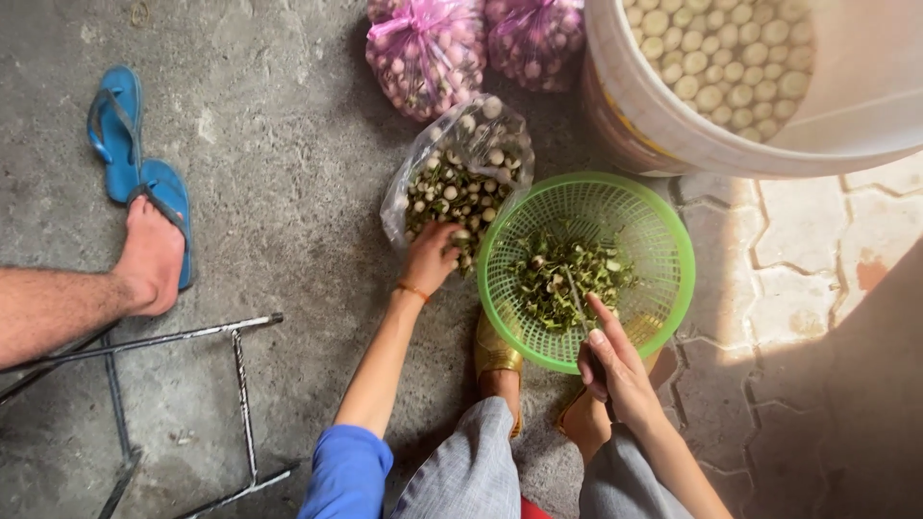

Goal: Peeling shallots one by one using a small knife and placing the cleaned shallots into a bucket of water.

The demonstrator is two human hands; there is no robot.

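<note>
Two hands work: left hand [430,259] in clear bag [460,173]; right hand [615,365] over green basket [673,240].

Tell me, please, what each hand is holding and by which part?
The left hand reaches into the clear bag among the pods; any hold is hidden. The right hand grips a thin tool, lower end.

Your left arm is extended forward, sleeve at the elbow, a thin band on the wrist. Your left hand [430,258] is palm down with fingers curled. Your right hand [612,363] is held closer in, forearm bent, index finger extended, remaining fingers loosely curled.
</note>
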